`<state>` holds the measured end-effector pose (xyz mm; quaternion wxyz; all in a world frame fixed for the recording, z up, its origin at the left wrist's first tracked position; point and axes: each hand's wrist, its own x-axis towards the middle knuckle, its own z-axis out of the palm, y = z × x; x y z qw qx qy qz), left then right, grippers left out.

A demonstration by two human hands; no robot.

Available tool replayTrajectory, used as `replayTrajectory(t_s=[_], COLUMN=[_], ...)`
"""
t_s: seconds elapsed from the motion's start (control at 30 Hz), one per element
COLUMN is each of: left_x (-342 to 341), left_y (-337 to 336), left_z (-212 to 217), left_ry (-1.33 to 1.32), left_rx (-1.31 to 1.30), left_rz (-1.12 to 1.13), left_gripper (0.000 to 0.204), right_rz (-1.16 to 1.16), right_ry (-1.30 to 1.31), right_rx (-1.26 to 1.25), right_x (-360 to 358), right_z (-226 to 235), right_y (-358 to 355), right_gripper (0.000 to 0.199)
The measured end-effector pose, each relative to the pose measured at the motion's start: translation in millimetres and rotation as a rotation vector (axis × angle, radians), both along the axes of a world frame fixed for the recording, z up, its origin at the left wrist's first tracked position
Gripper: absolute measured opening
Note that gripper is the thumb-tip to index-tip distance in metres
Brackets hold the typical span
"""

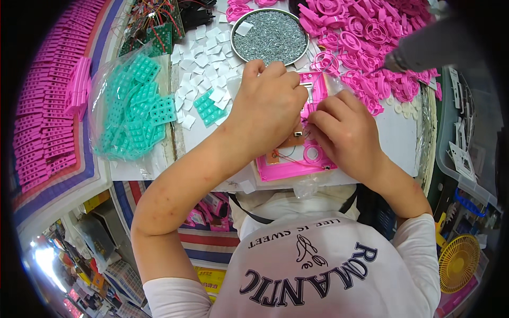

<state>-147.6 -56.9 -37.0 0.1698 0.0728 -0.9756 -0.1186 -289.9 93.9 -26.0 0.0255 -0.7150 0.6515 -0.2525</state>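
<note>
An open pink plastic case (289,172) lies in front of me at the table's near edge. Inside it sit a brown circuit board (292,141) and thin wires (289,157), with a pink ring beside them. My left hand (273,106) is closed above the case's left side, fingers curled down; whatever they grip is hidden. At the case's right side, my right hand (347,135) has its thumb and fingers pinched together over the inside, and I cannot make out what is between them. A teal rubber keypad (209,107) lies left of my left hand.
A round tray of small screws (270,37) stands behind the case, among white square pads (199,66). Pink ring parts (366,40) heap up at the back right, below a grey power screwdriver (419,50). Bagged teal keypads (132,111) and stacked pink housings (45,100) are left.
</note>
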Motion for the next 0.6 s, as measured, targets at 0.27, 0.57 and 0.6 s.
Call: replayTrajectory(t_s=[0.27,0.57,0.6], left_x=[-19,-24,-21], left_y=[-4,-28,-30], left_z=[16,23,22], left_ry=[-0.384,-0.399,-0.352], left_rx=[-0.004,0.286,0.315], left_rz=[-0.074,0.089,0.052], left_gripper=[0.014,0.012,0.011], right_rz=[0.039,0.101,0.099], right_ry=[-0.004,0.121,0.116], right_rx=[0.18,0.118,0.118], right_x=[-2,-7,-7], right_z=[7,14,13], right_y=[-5,-24,-25], right_gripper=[0.012,0.023,0.023])
